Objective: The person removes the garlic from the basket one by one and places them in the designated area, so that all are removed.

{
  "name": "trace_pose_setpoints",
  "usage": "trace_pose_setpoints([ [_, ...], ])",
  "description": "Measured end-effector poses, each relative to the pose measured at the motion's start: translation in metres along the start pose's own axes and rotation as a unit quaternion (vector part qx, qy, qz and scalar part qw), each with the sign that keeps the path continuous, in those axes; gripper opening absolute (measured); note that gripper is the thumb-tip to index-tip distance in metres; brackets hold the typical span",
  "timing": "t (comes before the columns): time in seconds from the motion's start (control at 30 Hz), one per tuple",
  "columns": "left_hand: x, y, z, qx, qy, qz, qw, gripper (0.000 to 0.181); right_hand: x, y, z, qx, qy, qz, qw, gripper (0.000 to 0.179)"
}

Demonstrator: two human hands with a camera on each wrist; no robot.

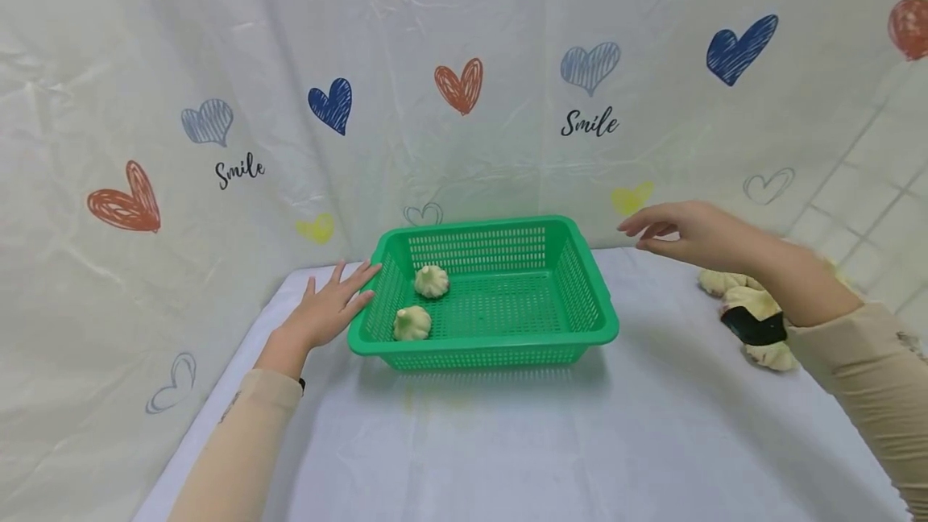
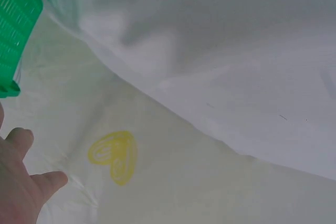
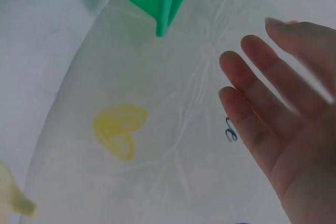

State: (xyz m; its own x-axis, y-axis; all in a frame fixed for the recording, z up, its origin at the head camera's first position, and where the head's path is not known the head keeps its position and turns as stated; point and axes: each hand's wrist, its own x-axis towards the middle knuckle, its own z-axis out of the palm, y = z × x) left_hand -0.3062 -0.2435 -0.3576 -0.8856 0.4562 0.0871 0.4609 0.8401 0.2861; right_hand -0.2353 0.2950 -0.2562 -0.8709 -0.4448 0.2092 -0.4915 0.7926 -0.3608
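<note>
A green plastic basket [image 1: 482,346] with slotted sides stands on the table, with two pale garlic bulbs [image 1: 432,282] at its left end. My left hand [image 1: 326,311] has its fingers spread, the tips at the basket's left rim. In the left wrist view, part of that hand [image 2: 21,182] shows below a corner of the basket [image 2: 16,30]. Past the basket's right side, my right hand [image 1: 699,236] hovers with nothing in it, its fingers loosely bent. The right wrist view shows this hand's fingers [image 3: 257,93] extended and a little apart.
More garlic bulbs [image 1: 772,358] lie at the table's right side, partly hidden by my right forearm, with a black patch [image 1: 754,327] among them. A white cloth [image 1: 478,457] covers the table. Behind it hangs a pale sheet [image 1: 406,6] printed with hearts.
</note>
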Motion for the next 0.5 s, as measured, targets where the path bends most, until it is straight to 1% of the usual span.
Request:
trace_pose_setpoints([
  [0.13, -0.002, 0.000, 0.001, -0.003, 0.001, -0.002, 1.0000, 0.059, 0.020, -0.012, 0.004, 0.014, -0.002, -0.014, 0.9998, 0.031],
  [0.27, -0.001, 0.001, 0.000, -0.002, 0.001, -0.001, 1.0000, 0.060, 0.036, -0.022, 0.010, 0.031, 0.002, -0.023, 0.9992, 0.030],
  [0.43, 0.000, 0.000, 0.000, 0.003, 0.001, -0.003, 1.0000, 0.060, 0.054, -0.032, 0.020, 0.059, -0.009, -0.042, 0.9973, 0.027],
  [0.5, 0.000, 0.000, 0.001, 0.004, -0.002, -0.004, 1.0000, 0.059, 0.063, -0.036, 0.026, 0.063, -0.012, -0.051, 0.9966, 0.026],
])
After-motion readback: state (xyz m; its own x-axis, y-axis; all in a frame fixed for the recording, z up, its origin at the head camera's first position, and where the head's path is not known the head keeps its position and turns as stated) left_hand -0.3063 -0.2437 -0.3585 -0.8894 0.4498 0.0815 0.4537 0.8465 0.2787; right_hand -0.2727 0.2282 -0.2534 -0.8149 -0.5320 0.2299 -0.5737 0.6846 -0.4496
